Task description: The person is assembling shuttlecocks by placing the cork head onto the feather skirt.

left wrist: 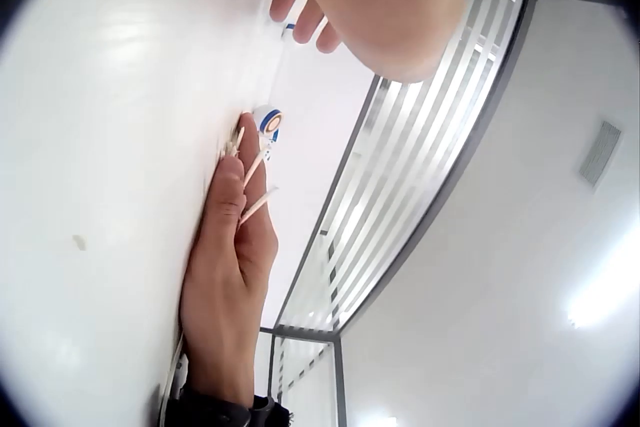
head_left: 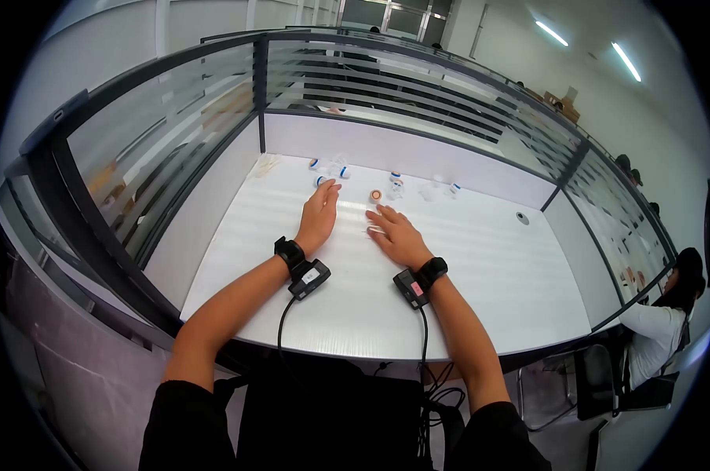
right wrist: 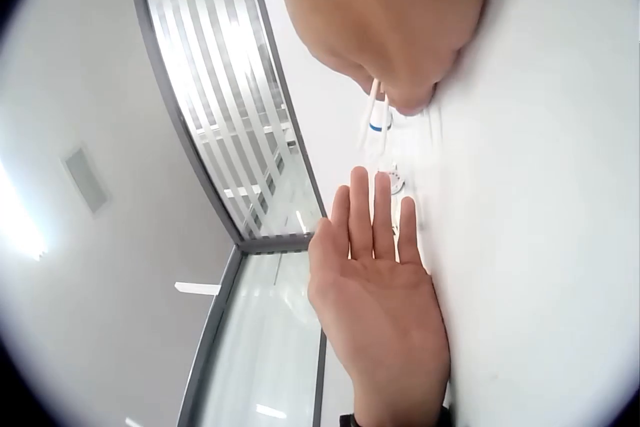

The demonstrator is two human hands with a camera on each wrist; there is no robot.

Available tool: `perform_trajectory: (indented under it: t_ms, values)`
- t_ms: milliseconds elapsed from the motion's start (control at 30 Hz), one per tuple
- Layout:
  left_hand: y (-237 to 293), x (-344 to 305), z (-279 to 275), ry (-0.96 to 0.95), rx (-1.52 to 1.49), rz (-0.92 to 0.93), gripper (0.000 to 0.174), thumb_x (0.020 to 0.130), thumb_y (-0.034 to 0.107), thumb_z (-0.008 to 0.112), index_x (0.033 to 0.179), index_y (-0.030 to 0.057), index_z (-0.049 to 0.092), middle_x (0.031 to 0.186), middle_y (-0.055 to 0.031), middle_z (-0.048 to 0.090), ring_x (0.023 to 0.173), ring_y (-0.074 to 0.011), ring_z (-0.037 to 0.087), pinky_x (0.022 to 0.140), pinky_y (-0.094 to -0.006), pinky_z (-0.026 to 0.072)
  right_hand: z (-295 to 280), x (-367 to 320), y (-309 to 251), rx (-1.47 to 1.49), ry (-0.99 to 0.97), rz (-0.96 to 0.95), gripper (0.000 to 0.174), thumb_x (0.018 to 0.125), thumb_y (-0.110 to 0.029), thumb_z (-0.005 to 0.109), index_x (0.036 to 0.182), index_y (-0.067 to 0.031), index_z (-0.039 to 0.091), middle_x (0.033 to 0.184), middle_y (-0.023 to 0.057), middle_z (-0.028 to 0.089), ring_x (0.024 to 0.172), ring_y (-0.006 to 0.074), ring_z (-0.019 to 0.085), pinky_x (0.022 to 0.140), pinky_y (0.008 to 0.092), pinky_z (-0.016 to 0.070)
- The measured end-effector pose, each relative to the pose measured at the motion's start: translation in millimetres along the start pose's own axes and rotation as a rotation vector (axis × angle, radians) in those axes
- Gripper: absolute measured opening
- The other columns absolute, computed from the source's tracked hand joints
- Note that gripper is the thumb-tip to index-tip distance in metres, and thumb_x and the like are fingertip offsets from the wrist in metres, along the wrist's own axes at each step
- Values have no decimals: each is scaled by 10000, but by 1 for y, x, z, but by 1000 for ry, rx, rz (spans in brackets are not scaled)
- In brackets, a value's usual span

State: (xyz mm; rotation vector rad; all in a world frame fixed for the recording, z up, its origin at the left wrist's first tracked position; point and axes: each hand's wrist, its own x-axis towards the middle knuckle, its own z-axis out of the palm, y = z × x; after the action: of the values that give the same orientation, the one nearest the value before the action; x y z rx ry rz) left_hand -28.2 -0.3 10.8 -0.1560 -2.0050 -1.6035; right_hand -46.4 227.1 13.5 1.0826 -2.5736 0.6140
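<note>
My right hand (head_left: pixel 399 238) rests low over the white desk, its thumb and fingers pinching several thin white sticks (left wrist: pixel 258 204), which also poke out beneath the knuckles in the right wrist view. Just beyond its fingertips is a small round white container (head_left: pixel 376 195) with a blue band and an orange ring on top. My left hand (head_left: pixel 319 216) is held on edge, palm facing the right hand and fingers straight, with nothing in it. Near its fingertips sits another small white-and-blue container (head_left: pixel 320 181).
More small containers (head_left: pixel 395 176) and clear crumpled plastic (head_left: pixel 431 191) lie along the back of the desk (head_left: pixel 480 282). A bunch of thin pale sticks (head_left: pixel 267 163) is at the back left corner. Partitions (head_left: pixel 417 145) enclose the desk; a person (head_left: pixel 661 330) sits to the right.
</note>
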Motion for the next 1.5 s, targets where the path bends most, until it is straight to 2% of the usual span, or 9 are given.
perform_trajectory:
  t_ms: [167,400,733,767,867,900,1133,1267,1500]
  values:
    - [-8,-1,-1,-95,23,-4,461,1073,308,459,1397,-12,529,1304,-158,672,1175,-262,643,946,-339,494,1,1,6,118,11,-46,390,1004,-87,528,1386,-128,590,1513,184,493,1427,372,423,1154,421,387]
    - [3,-4,-4,-81,62,5,455,1071,297,462,1369,-38,545,1275,-173,689,1171,-257,654,966,-336,498,-3,2,11,382,72,29,431,961,48,481,1367,-49,591,1418,189,589,1333,352,546,1139,403,400]
    - [-9,7,-12,-32,174,47,444,1005,170,570,1400,-27,523,1325,-178,661,1115,-274,678,945,-362,527,-9,6,16,727,314,223,363,1097,-203,443,1331,16,613,1227,113,690,1178,180,622,1046,307,448]
    - [-10,9,-14,15,184,36,477,920,132,619,1366,-18,542,1342,-202,629,1175,-368,612,1024,-401,477,-6,6,21,774,325,225,379,1100,-224,446,1330,28,610,1226,117,689,1163,177,629,1032,301,459]
    - [-23,18,-23,213,616,336,551,857,116,663,1381,14,526,1418,-194,533,1296,-372,468,1074,-449,415,-2,4,26,915,361,286,425,1094,-291,468,1305,42,625,1193,124,706,1115,169,642,989,295,473]
    - [-18,19,-24,165,654,149,684,788,128,723,1422,56,475,1482,-176,420,1392,-387,313,1113,-509,344,-2,5,24,964,371,311,441,1090,-315,478,1293,44,634,1177,126,715,1099,165,644,974,295,474]
    - [-28,48,-14,176,840,-47,804,776,279,756,1500,157,429,1549,-140,368,1415,-411,286,1121,-597,312,-14,5,6,1078,334,436,544,1094,-454,401,1236,-14,688,1140,86,715,1012,152,657,849,271,482]
    - [-36,49,-17,102,822,38,526,819,278,726,1310,128,611,1495,-158,409,1268,-397,480,1082,-487,395,-18,5,7,951,340,407,510,1091,-420,411,1202,-23,710,1099,62,714,951,139,619,834,287,470]
    - [-11,19,-29,26,649,63,274,835,328,742,864,58,709,1074,-161,640,1107,-354,552,966,-429,470,-10,6,9,708,470,346,484,1072,-409,465,1136,-8,728,1047,73,717,952,159,590,848,309,459]
